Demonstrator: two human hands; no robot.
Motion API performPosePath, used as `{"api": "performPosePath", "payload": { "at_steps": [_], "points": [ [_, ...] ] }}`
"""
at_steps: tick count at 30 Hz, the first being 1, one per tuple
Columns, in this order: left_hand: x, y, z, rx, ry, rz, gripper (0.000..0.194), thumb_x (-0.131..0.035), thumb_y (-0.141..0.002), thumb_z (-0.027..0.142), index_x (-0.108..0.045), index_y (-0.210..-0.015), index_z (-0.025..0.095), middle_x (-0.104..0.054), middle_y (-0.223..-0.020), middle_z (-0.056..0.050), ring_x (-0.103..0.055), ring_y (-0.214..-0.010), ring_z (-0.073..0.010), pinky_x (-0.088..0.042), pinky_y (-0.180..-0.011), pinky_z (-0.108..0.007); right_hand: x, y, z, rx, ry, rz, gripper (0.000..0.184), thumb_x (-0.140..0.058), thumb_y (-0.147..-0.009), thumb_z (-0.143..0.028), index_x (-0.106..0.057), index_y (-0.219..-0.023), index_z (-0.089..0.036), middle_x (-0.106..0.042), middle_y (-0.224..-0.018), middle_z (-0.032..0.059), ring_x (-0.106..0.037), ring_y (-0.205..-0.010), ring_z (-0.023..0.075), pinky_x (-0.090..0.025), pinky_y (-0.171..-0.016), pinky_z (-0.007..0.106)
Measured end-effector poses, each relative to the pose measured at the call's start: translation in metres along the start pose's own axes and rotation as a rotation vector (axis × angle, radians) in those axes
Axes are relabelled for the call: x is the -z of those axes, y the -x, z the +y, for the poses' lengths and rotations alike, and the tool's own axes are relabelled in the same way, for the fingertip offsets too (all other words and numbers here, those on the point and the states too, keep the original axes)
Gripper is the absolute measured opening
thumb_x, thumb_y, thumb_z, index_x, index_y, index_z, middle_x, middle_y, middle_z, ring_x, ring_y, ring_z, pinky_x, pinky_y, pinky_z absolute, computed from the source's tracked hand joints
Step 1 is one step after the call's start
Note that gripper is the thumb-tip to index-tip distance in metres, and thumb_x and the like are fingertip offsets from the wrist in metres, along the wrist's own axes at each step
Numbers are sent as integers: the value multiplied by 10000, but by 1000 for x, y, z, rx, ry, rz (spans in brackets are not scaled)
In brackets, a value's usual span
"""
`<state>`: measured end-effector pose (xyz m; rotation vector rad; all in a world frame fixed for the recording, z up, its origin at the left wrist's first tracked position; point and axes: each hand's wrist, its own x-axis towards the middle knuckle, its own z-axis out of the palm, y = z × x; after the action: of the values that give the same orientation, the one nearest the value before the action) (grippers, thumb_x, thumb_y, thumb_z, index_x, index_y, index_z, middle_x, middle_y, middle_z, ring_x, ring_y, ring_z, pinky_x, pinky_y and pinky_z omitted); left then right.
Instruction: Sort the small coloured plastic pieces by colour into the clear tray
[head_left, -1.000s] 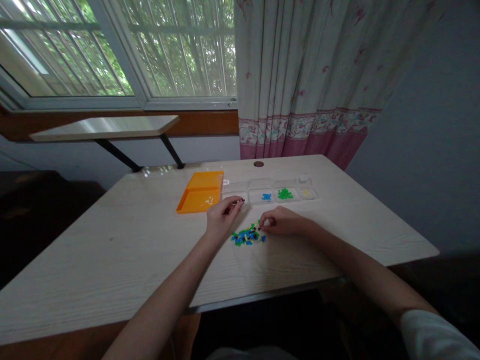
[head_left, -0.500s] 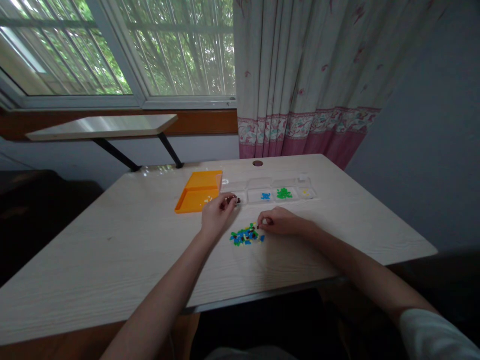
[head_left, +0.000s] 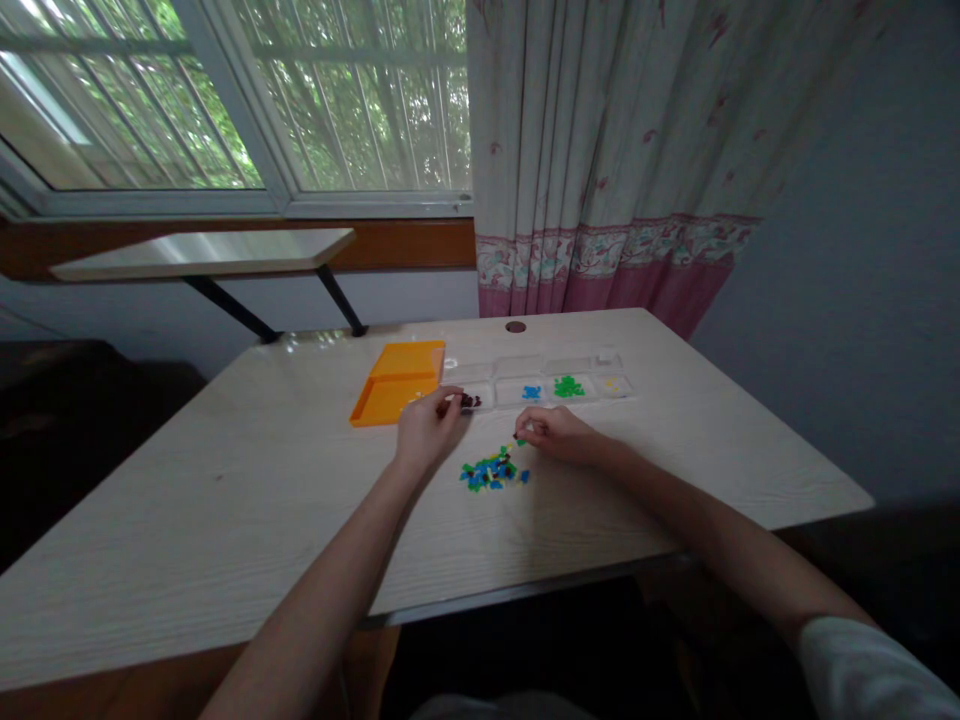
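far left on the pale wood surface (head_left: 225, 520) sits an orange tray (head_left: 397, 385), shallow, w/ a few pale bits inside, too small to read. just right of it the left hand (head_left: 429, 428) has thumb + fingers pinched together at the near-left cell of a clear divided box (head_left: 540, 378); dark pieces (head_left: 470, 401) lie right at its fingertips, can't tell if it's gripping them or has just let go. next along, near side, a loose pile of small pieces (head_left: 491, 470), mostly blue + green w/ some pale and dark ones, lies flat on the surface between the two hands. right hand (head_left: 553, 435) hovers just past the pile's far-right edge, fingers curled in, tips pinching what looks like a tiny dark piece w/ a green one just beside it; too small to be sure. the box cells further right hold blue pieces (head_left: 532, 392), then green pieces (head_left: 568, 386), then a few yellow pieces (head_left: 613, 384), w/ lids tilted up behind. judging by size the pieces are v. light, hard plastic, smooth, so prob. slippery and easy to flick away; best taken one at a time by thumb + forefinger tips across the narrow sides, light pressure. far right of the surface bare; curtain (head_left: 600, 150) behind.
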<state>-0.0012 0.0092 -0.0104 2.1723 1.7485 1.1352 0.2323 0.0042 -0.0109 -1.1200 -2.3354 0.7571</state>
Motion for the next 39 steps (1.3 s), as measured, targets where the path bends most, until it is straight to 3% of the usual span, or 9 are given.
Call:
{"api": "performPosePath", "payload": {
  "at_steps": [6,12,21,27,32,39],
  "points": [
    [-8,11,15,-276,163,-219,233,-537,-785,341,-668,-842,157,-505,-496,32,-434,-465,-70,-327,-486,-170,-3,-1,-3,-16,43,170,188,-492,-811,-320,-591,-870,-172,-395,-473,-80,-339,-437,63,-228,-469,184],
    [-14,17,29,-293,240,-266,230,-550,-784,350,-669,-839,161,-456,-463,53,-387,-431,-61,-301,-462,-169,-6,-1,-9,21,160,195,190,-497,-811,-309,-605,-892,-175,-469,-509,-57,-403,-474,72,-254,-498,178],
    [-14,17,29,-300,223,-251,212,-543,-784,329,-664,-844,165,-455,-468,53,-395,-439,-67,-304,-472,-174,-8,-1,-10,21,175,216,198,-496,-812,-321,-616,-894,-185,-466,-494,-56,-402,-468,76,-256,-505,178],
    [-11,15,25,-283,188,-153,206,-536,-782,318,-655,-843,161,-447,-474,54,-405,-441,-65,-315,-477,-172,-6,-1,-7,7,179,154,196,-510,-810,-316,-632,-903,-195,-499,-515,-51,-412,-473,72,-259,-507,177],
    [-6,14,25,-219,194,8,234,-533,-787,356,-651,-872,172,-443,-480,55,-403,-438,-62,-328,-469,-164,-9,2,-5,148,267,-21,182,-528,-797,-279,-667,-894,-211,-575,-567,-24,-455,-506,74,-295,-540,178],
    [-6,16,26,-206,189,83,238,-530,-791,357,-657,-867,170,-518,-521,31,-425,-453,-62,-345,-478,-167,-10,3,-4,250,259,-93,180,-521,-779,-249,-670,-875,-221,-625,-599,-19,-504,-512,74,-329,-550,168]
  ]
}}
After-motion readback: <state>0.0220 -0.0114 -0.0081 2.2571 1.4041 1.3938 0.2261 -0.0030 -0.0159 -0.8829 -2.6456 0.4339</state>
